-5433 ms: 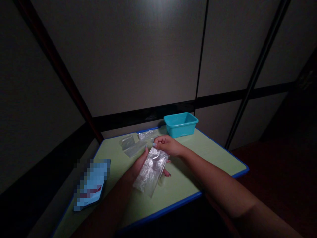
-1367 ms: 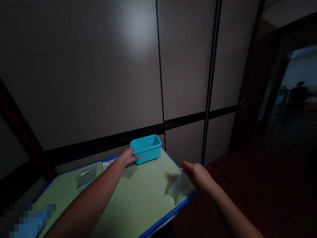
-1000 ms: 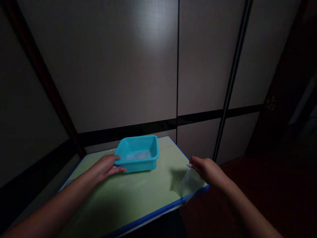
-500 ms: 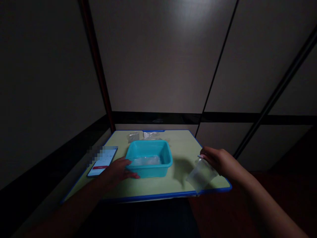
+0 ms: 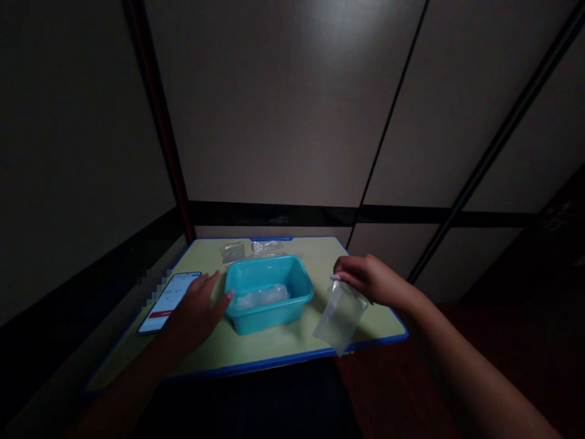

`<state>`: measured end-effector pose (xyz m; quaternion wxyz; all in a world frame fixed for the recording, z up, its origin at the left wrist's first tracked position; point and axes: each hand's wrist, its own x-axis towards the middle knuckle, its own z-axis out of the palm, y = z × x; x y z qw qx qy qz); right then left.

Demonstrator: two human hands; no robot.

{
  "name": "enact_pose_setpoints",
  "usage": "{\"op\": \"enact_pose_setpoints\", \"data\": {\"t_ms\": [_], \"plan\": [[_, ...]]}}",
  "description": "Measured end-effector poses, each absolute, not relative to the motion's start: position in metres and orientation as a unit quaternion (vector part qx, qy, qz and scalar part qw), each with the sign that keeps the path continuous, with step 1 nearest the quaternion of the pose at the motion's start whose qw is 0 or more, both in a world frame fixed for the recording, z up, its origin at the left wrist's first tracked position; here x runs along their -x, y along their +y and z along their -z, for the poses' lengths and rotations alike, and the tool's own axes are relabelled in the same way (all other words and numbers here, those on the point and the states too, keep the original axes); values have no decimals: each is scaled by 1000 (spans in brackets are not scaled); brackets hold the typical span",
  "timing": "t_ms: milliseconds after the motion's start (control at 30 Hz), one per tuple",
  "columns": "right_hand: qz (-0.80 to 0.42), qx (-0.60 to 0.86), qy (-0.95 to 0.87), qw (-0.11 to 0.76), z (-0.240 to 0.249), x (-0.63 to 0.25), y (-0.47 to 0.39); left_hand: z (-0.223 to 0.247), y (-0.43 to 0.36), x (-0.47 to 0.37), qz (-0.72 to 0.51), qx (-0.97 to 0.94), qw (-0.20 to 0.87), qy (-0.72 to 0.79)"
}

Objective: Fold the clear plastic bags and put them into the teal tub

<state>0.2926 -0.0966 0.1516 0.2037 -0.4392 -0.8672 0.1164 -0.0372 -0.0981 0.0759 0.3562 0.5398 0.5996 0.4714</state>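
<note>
A turquoise plastic basin (image 5: pixel 269 317) stands on the small table, with clear plastic bags (image 5: pixel 262 297) lying on its bottom. My left hand (image 5: pixel 196 308) is open beside the basin's left wall, its fingers spread; the thumb is close to the rim, and I cannot tell whether it touches. To the right of the basin, my right hand (image 5: pixel 361 275) pinches a clear plastic bag (image 5: pixel 340 317) by its top edge. The bag hangs down over the front right part of the table and looks flat.
A phone (image 5: pixel 171 299) with a lit screen lies at the table's left side, partly behind my left hand. More clear plastic packaging (image 5: pixel 234 251) lies behind the basin. The blue-edged table (image 5: pixel 315 247) stands close to a panelled wall (image 5: pixel 283 122).
My left hand has let go of the basin's near left corner and spread its fingers. The basin now sits slightly turned. My right hand has brought the bag nearer to the basin.
</note>
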Motion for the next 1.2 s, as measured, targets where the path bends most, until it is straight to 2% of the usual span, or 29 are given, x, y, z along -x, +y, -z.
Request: {"op": "enact_pose_setpoints", "data": {"t_ms": [67,100,267,467,567,700,867,1000,1200], "plan": [[-117,406,-884,199,-160,-278,-94,-90,-97,33,-485,-618,257,563],[-122,391,-891,197,-165,-270,-94,-98,-98,28,-474,-643,267,538],[-199,288,-917,192,-194,-226,-98,-135,-94,-15,-460,-672,484,318],[-264,254,-902,229,-212,-207,-103,-139,-75,-50,-335,-596,687,247],[-281,265,-886,257,-208,-211,-99,-134,-69,-61,-300,-565,752,160],[-325,274,-863,272,-200,-217,-94,-126,-67,-68,-260,-557,787,51],[-314,290,-856,291,-198,-223,-92,-126,-71,-63,-225,-544,808,27],[-229,321,-866,308,-194,-225,-87,-130,-75,-56,-205,-543,813,44],[-108,358,-871,318,-186,-223,-79,-128,-72,-49,-264,-542,783,155]]}}
